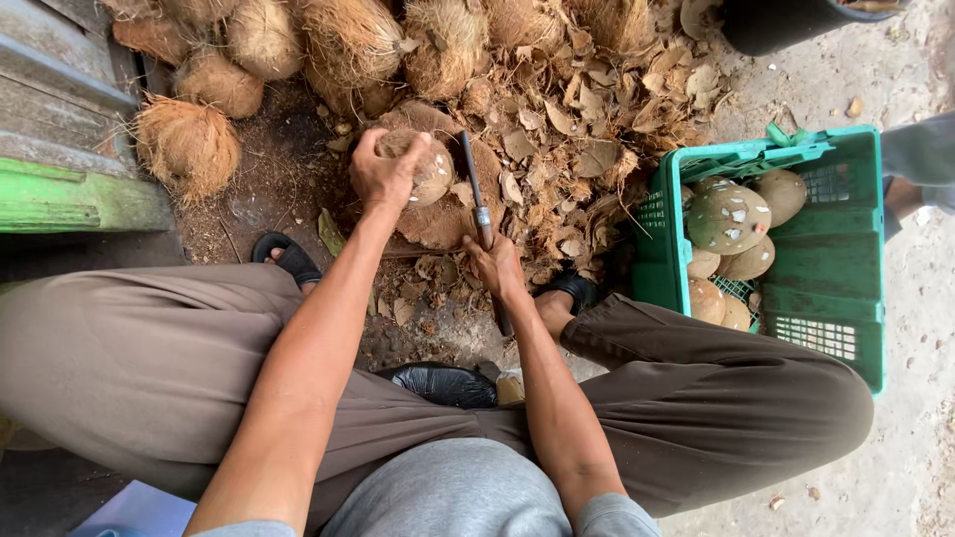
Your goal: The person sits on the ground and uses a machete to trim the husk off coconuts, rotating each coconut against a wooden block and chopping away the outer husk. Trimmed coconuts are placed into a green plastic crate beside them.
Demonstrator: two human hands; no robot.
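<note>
Mid-peel: left hand (386, 171) fingers clamping coconut (423, 169), right hand (497, 267) gripping knife (476, 189) at three o'clock; next, a controlled paring stroke.

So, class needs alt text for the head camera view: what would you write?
Seen from above, a seated person's left hand grips a partly husked coconut on the ground while the right hand holds a long blade beside it. Husk scraps lie around; a green crate holds peeled coconuts.

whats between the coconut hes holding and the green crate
In the head view, the knife held upright by the right hand, then a heap of husk chips on the ground, lie between the coconut and the green crate.
</note>
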